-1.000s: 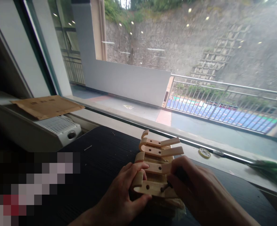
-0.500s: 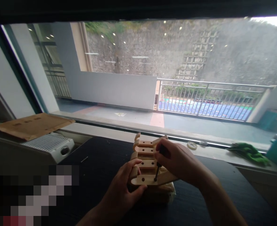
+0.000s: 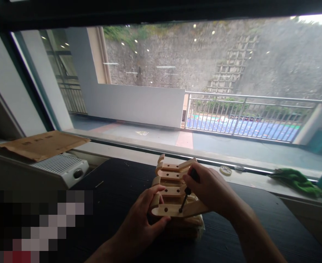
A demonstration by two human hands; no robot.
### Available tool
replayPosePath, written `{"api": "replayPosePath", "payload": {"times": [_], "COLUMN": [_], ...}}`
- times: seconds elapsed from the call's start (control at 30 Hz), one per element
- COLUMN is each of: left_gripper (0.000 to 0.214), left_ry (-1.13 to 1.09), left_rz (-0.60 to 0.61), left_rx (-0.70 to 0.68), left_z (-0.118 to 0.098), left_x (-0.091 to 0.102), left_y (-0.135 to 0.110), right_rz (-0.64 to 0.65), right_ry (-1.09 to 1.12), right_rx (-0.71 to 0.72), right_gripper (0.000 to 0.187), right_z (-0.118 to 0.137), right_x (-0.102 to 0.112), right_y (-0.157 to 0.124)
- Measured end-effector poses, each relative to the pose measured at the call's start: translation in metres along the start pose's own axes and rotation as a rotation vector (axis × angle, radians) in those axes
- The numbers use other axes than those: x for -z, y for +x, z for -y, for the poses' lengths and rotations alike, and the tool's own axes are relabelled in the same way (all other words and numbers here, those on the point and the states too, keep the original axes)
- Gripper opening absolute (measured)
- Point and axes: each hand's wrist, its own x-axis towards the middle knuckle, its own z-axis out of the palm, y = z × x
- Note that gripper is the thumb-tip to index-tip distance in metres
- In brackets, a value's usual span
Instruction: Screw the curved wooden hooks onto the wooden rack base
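The wooden hook (image 3: 173,210) looks light, stiff, best held by its curl (image 3: 155,200), as the left hand (image 3: 144,209) does, right hand (image 3: 210,184) gripping a screwdriver (image 3: 187,191).

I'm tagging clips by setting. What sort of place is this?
Probably a room indoors, beside a walkway: a dark table stands at a large window, and beyond the glass a metal railing edges the walkway.

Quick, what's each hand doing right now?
Left hand: closed around one end of the nearest pale, curved wooden piece.
Right hand: closed on a slim black screwdriver, tip down at that piece.
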Motion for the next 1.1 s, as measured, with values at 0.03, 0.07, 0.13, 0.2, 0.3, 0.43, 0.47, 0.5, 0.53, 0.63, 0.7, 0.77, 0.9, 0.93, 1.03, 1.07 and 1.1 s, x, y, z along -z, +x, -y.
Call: {"api": "replayPosePath", "payload": {"times": [0.03, 0.07, 0.13, 0.2, 0.3, 0.43, 0.47, 0.5, 0.53, 0.63, 0.7, 0.77, 0.9, 0.93, 1.03, 1.07, 1.1], "left_gripper": [0.057, 0.057, 0.057, 0.056, 0.056, 0.055, 0.055, 0.055, 0.055, 0.055, 0.055, 0.055, 0.055, 0.055, 0.055, 0.055, 0.054], "left_ry": [0.0, 0.0, -0.002, -0.001, 0.009, 0.02, 0.018, 0.014, 0.007, -0.006, -0.002, 0.012, 0.016, 0.01, 0.001, -0.001, -0.006], "left_rz": [-0.003, -0.003, 0.002, 0.014, 0.023, 0.025, 0.028, 0.029, 0.033, 0.042, 0.04, 0.033, 0.027, 0.028, 0.028, 0.028, 0.028], "left_rx": [0.0, 0.002, 0.009, 0.013, 0.006, -0.001, 0.001, 0.003, 0.005, 0.007, 0.003, -0.005, -0.013, -0.014, -0.011, -0.007, -0.002], "left_z": [0.0, 0.0, 0.0, 0.0, 0.001, 0.001, 0.001, 0.001, 0.001, 0.0, 0.0, 0.001, 0.002, 0.002, 0.002, 0.001, 0.001], "left_x": [0.0, 0.0, 0.001, 0.002, 0.002, 0.001, 0.001, 0.001, 0.001, 0.002, 0.002, 0.002, 0.001, 0.001, 0.002, 0.002, 0.002], "left_y": [0.0, 0.0, 0.0, 0.001, 0.001, 0.001, 0.001, 0.001, 0.0, 0.0, 0.0, 0.0, 0.001, 0.001, 0.001, 0.001, 0.001], "right_rz": [0.005, 0.012, 0.036, 0.062, 0.082, 0.061, 0.05, 0.039, 0.027, 0.01, 0.016, 0.019, 0.034, 0.044, 0.049, 0.04, 0.028], "right_ry": [-0.001, 0.004, 0.035, 0.079, 0.091, 0.041, 0.032, 0.025, 0.016, -0.019, -0.029, -0.025, -0.032, -0.036, -0.055, -0.064, -0.072], "right_rx": [0.009, 0.025, 0.073, 0.123, 0.171, 0.113, 0.09, 0.072, 0.057, 0.031, 0.042, 0.077, 0.135, 0.141, 0.122, 0.103, 0.081], "right_gripper": [0.018, 0.016, 0.009, 0.01, 0.005, 0.009, 0.011, 0.013, 0.015, 0.017, 0.014, 0.007, 0.004, 0.006, 0.009, 0.011, 0.013], "right_z": [0.001, 0.003, 0.008, 0.013, 0.018, 0.014, 0.011, 0.009, 0.008, 0.008, 0.01, 0.014, 0.02, 0.02, 0.016, 0.014, 0.011], "right_x": [0.001, 0.002, 0.005, 0.008, 0.009, 0.005, 0.004, 0.002, 0.001, 0.001, 0.004, 0.008, 0.013, 0.014, 0.012, 0.01, 0.009], "right_y": [-0.001, -0.003, -0.006, -0.009, -0.01, -0.008, -0.007, -0.006, -0.005, -0.005, -0.006, -0.008, -0.013, -0.014, -0.012, -0.011, -0.009]}}
